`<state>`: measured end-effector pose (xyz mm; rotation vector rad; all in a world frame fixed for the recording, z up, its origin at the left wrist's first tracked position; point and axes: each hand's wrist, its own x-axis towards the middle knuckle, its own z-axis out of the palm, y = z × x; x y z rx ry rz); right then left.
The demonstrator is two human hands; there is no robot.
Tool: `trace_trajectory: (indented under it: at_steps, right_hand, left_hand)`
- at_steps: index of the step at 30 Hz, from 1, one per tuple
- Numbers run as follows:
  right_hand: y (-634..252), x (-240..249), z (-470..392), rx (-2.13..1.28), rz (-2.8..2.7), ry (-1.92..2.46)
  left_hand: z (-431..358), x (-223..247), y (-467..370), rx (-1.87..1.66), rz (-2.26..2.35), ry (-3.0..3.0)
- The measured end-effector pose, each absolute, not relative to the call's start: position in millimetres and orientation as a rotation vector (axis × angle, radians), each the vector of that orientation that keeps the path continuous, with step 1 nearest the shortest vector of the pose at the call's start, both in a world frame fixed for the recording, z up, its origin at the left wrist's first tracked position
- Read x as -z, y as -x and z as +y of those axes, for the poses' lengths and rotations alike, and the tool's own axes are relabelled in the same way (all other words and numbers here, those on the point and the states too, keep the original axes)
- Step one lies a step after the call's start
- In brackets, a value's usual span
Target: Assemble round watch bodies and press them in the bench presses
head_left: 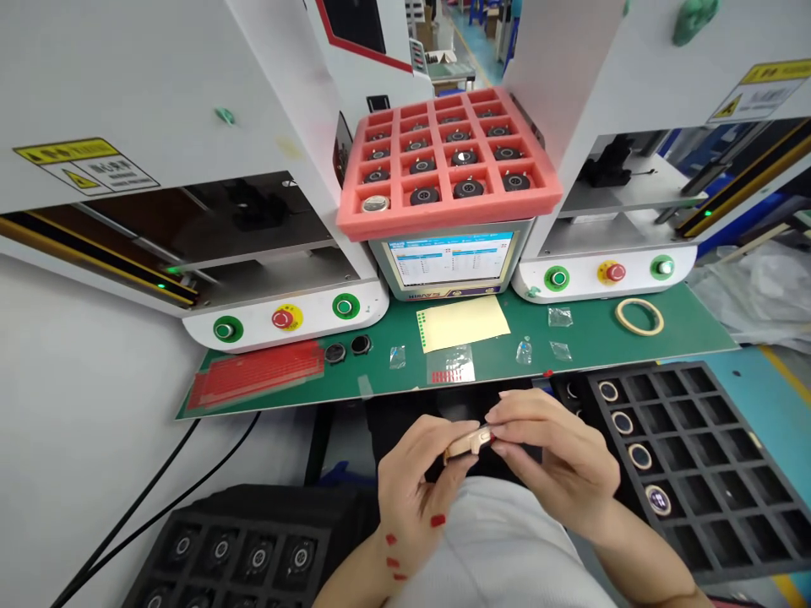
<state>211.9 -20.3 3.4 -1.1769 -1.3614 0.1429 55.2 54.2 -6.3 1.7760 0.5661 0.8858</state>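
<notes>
Above my lap, my left hand [421,473] grips a gold-coloured watch case [470,442] by its sides, edge-on to me. My right hand [551,452] is closed at the case's right end, fingertips pinched around a small red sticker [492,437] that is mostly hidden. Several red sticker pieces [438,520] cling to the base of my left thumb and to my wrist. Which face of the watch is turned away cannot be seen fully.
Behind the green bench mat [355,384] stand two white press machines with a screen [449,257] between them, topped by a pink foam tray [443,215]. Black trays with watches flank me, right [690,473] and left [209,515]. Red sticker sheets [257,374], two dark watches [335,353] and a tape roll [661,317] lie on the mat.
</notes>
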Motion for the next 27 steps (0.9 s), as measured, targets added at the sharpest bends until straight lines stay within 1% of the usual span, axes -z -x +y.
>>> trace_trajectory:
  at_steps: [7,14,22,27]
  right_hand:
    - [-222,-8,-27,-0.297,-1.449,1.161]
    - [-221,-9,-33,-0.192,-1.468,1.205]
    - [-227,-11,-29,-0.492,-1.487,1.143]
    - [-227,-8,-28,-0.446,-1.476,1.089]
  left_hand:
    - [58,3,-47,-0.856,0.423,-1.963]
    - [58,0,-47,-0.892,0.383,-2.041]
    - [58,-4,-50,-0.948,0.314,-2.041]
    - [59,-4,-51,-0.959,0.266,-2.039]
